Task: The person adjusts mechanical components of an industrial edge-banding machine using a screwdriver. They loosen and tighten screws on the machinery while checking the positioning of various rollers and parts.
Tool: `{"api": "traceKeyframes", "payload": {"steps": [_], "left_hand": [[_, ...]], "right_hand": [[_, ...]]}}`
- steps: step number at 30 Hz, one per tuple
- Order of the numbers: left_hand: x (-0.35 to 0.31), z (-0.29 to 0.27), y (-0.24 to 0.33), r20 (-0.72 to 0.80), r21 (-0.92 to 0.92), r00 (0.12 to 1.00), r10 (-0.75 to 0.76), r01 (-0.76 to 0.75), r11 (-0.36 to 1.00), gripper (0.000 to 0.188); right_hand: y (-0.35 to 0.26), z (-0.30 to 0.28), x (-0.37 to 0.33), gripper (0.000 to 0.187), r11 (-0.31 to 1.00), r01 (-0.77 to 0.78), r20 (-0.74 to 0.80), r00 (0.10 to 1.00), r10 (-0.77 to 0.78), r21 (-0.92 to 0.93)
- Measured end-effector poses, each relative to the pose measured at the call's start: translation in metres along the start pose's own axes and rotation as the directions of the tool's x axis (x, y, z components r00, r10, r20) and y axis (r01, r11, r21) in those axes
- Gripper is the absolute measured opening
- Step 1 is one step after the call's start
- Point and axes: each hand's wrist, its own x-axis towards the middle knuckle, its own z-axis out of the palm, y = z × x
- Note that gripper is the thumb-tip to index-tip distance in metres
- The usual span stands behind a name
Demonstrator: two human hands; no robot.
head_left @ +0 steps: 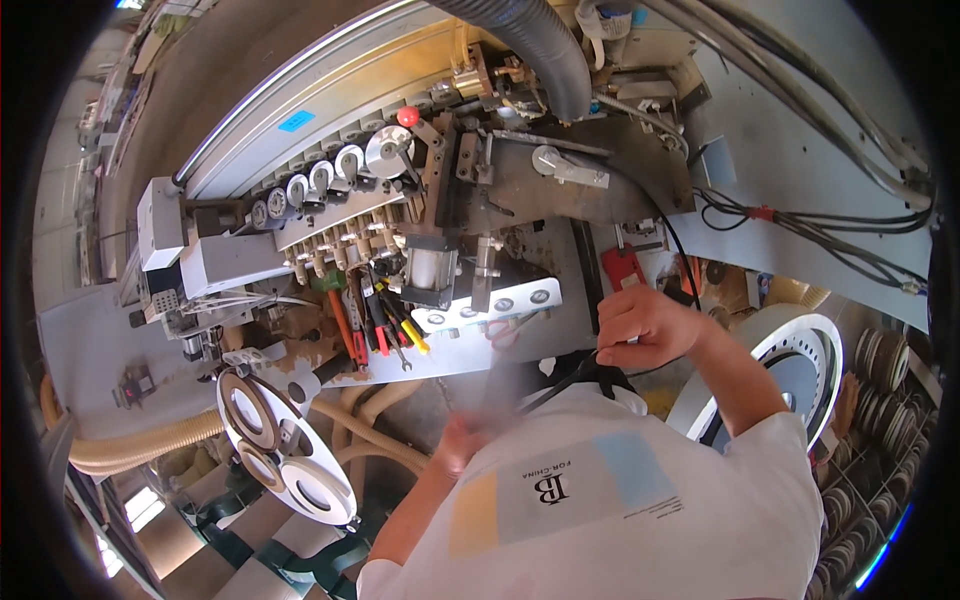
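My right hand (648,326) is in front of my chest at the right, its fingers curled and closed around a thin black cord or strap (565,384). This runs down and left toward my other hand, along the top of my white shirt. Whether it is a hose, cable or strap I cannot make out. My left hand (462,442) is lower and to the left, smeared by motion, with a grey blur above its fingers. What it holds, if anything, is hidden in that blur. Just beyond both hands is a white plate with round dials (487,307).
A machine with a row of round knobs (349,163) spans the far side. Several pliers and screwdrivers (381,325) lie left of centre. Tape reels on a white plate (285,445) stand at lower left, a large white wheel (812,365) at right. A black hose (672,228) hangs near my right hand.
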Motion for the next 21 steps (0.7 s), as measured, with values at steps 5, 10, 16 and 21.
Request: {"api": "traceKeyframes", "payload": {"steps": [5, 10, 16, 21], "left_hand": [[-0.015, -0.034, -0.062, -0.208, 0.359, 0.934, 0.29, -0.203, 0.911, 0.045], [-0.014, -0.025, -0.056, -0.301, -0.483, 0.935, 0.189, -0.32, 0.815, 0.049], [-0.003, -0.023, -0.041, -0.352, -0.408, 0.928, 0.126, -0.273, 0.871, 0.038], [-0.012, -0.038, -0.054, -0.362, -0.46, 0.905, 0.224, -0.382, 0.802, 0.054]], "right_hand": [[0.017, 0.021, -0.016, 0.02, 0.993, -0.062, -0.262, 0.961, 0.086, 0.098], [0.046, 0.042, -0.064, 0.024, 0.899, -0.435, -0.279, 0.858, 0.431, 0.05], [0.079, 0.081, -0.006, 0.031, 0.79, -0.265, -0.07, 0.959, 0.273, -0.552], [0.074, 0.083, 0.088, 0.018, 0.936, -0.214, -0.175, 0.97, 0.169, -0.279]]}}
